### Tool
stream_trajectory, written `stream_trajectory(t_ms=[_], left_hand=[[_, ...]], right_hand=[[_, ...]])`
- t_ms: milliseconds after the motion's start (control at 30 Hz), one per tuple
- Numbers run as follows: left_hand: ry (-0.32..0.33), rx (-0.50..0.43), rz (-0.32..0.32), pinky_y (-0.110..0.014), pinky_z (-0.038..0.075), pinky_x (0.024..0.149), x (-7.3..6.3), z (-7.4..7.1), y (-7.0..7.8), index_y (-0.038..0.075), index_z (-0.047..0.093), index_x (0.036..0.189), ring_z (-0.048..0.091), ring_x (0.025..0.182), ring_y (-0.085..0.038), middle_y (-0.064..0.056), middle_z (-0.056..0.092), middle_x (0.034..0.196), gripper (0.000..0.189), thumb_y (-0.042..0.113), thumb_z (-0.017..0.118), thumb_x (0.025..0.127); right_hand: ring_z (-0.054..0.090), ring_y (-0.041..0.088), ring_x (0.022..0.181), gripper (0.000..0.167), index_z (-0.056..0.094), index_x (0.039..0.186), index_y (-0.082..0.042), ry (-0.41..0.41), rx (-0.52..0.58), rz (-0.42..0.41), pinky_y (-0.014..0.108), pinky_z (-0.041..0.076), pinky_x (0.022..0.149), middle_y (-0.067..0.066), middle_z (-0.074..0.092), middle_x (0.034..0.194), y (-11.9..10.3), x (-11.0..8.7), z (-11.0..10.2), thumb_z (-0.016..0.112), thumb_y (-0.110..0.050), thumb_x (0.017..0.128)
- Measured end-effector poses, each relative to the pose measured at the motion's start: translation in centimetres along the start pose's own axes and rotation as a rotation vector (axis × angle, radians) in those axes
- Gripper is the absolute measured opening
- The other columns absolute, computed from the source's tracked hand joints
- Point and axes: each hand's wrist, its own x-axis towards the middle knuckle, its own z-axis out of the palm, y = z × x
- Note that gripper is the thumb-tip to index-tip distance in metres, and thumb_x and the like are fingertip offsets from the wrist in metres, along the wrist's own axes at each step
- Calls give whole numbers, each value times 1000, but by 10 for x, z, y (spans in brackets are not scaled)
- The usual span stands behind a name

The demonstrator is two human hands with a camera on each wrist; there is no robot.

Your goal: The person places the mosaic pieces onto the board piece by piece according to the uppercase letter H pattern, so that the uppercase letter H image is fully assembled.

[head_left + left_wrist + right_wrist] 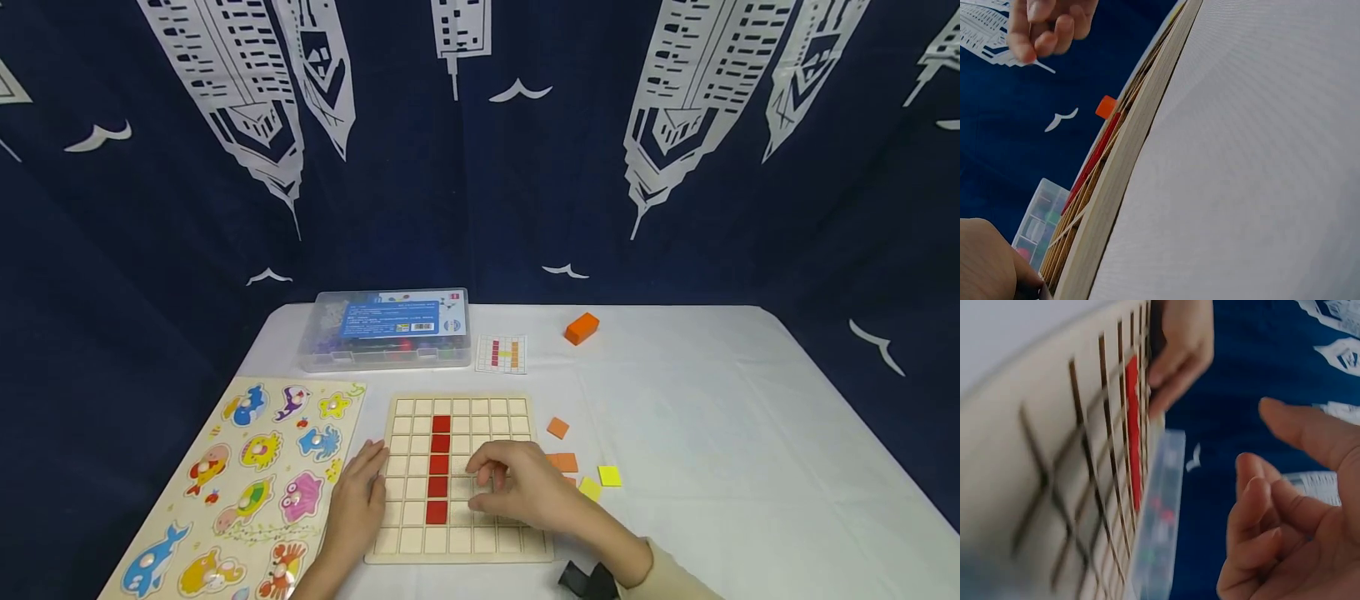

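Note:
A wooden grid board lies on the white table. Several red square tiles fill a vertical column of its cells, left of the middle. My left hand rests along the board's left edge, fingers extended. Over the right half of the board hovers my right hand, its fingers loosely bent and thumb apart. In the right wrist view nothing shows between the right thumb and fingers. Orange tiles and yellow tiles lie just right of the board, some partly covered by the right hand.
A pattern card lies behind the board, beside a clear plastic box. An orange block sits near the table's back edge. On the left is a sea-animal puzzle board. Black pieces lie by the right sleeve.

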Motion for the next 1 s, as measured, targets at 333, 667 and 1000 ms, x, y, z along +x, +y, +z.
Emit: stream_trajectory(t_ms=[333, 667, 1000], left_hand=[[-5, 4, -5, -58, 35, 111, -1, 1, -2, -11, 62, 121, 48, 132, -43, -21, 59, 134, 36, -13, 57, 85], [-25, 4, -31, -56, 34, 113, 0, 0, -2, -10, 62, 123, 46, 134, -41, -20, 58, 136, 37, -12, 56, 87], [-15, 4, -19, -57, 34, 112, 1, 2, -4, -10, 62, 122, 47, 134, -41, -20, 59, 135, 37, -12, 57, 86]], right_hand=[[53, 5, 66, 29, 68, 103, -13, 266, -16, 17, 20, 41, 52, -2, 64, 80, 44, -57, -59, 81, -14, 78], [51, 6, 69, 38, 67, 112, -6, 437, -99, 259, 21, 43, 56, 0, 63, 86, 95, -102, -88, 81, -15, 78], [49, 8, 64, 40, 66, 112, -2, 426, -18, 313, 22, 42, 54, 0, 58, 79, 120, -109, -91, 82, -10, 76]])
